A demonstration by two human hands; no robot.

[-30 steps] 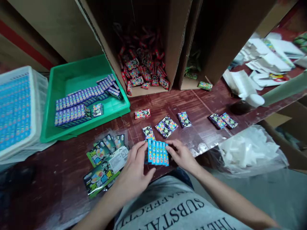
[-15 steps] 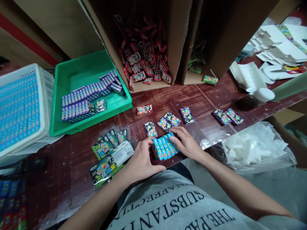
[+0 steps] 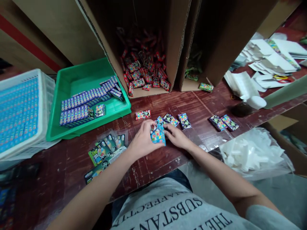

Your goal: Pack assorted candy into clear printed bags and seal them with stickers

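Note:
Several blue candy packs (image 3: 157,134) are bunched together over the near part of the dark red table. My left hand (image 3: 144,140) is closed round their left side, thumb along the near edge. My right hand (image 3: 176,135) touches their right side with bent fingers. Just beyond the hands lie a red pack (image 3: 143,115), a black and purple pack (image 3: 170,119) and another purple pack (image 3: 184,121). Two more purple packs (image 3: 217,123) lie farther right. Green and black printed cards (image 3: 102,153) in clear film are fanned out left of my left hand.
A green tray (image 3: 117,112) with purple packs and a white basket (image 3: 44,105) of blue packs stand left. Cardboard boxes (image 3: 177,48) holding red and green packs rise behind. To the right are a jar (image 3: 244,107), scissors (image 3: 278,79) and a bag of white pieces (image 3: 254,153).
The blue packs have been lifted and tilted, so a broad printed face shows instead of the row of narrow sides. Both hands have moved slightly away from my body.

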